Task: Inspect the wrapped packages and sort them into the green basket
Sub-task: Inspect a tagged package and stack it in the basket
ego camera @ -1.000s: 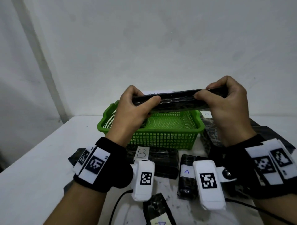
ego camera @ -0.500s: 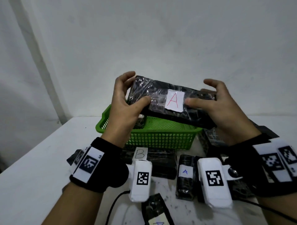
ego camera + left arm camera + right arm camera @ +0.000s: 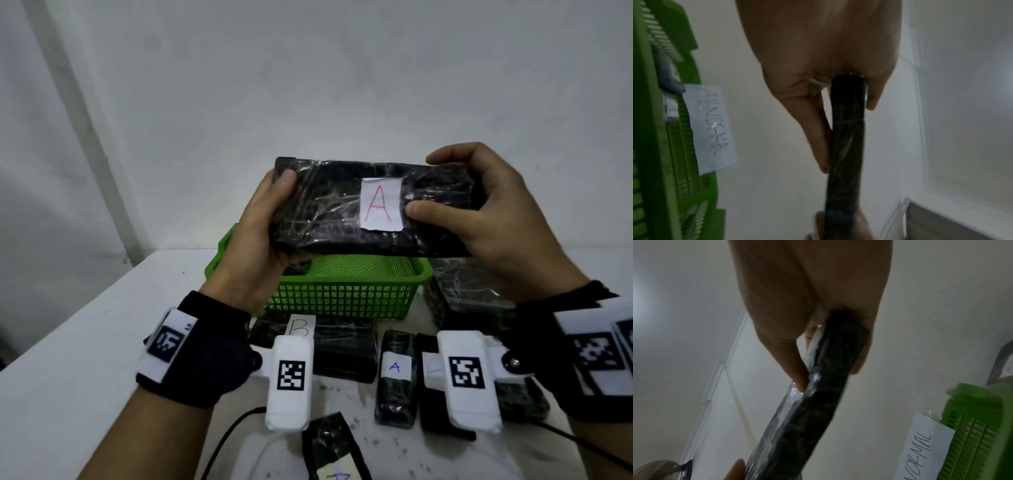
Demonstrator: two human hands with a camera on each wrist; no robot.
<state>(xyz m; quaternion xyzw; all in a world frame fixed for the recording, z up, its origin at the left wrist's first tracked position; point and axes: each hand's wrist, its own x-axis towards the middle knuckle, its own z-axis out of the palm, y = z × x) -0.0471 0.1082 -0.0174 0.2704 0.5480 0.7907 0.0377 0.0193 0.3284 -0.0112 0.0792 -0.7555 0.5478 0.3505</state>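
You've got the black wrapped package (image 3: 342, 212) up in the air, held flat-side toward you right above the green basket (image 3: 342, 298), its white label with a red "A" (image 3: 380, 204) facing you. Your left hand (image 3: 260, 236) clamps the left end, thumb over the front face near the top corner and fingers behind it; the left wrist view shows the package (image 3: 846, 129) edge-on, pinched between thumb and fingers. Your right hand (image 3: 493, 212) grips the right end, thumb pressed on the front just beside the label, fingers curled over the top edge. From the right wrist the package (image 3: 818, 394) runs as a dark slab out of the palm, clear film shining along one side.

Below, the basket sits on the white desk (image 3: 85, 342), toward the wall. A dark item lies in its left corner, mostly hidden by your left hand. The wrist views pick up a handwritten paper tag (image 3: 920, 451) on the basket's far wall; the lettering is only partly legible.

On the desk in front of the basket lie more wrapped packages: a wide one labelled "B" (image 3: 342, 353), a narrow upright one with a blue "A" (image 3: 395, 380), another beside it behind your right wrist camera, and one at the near edge (image 3: 332, 445). A larger wrapped bundle (image 3: 462, 291) sits to the right of the basket. Black cables (image 3: 222, 442) trail across the desk from your wrists.
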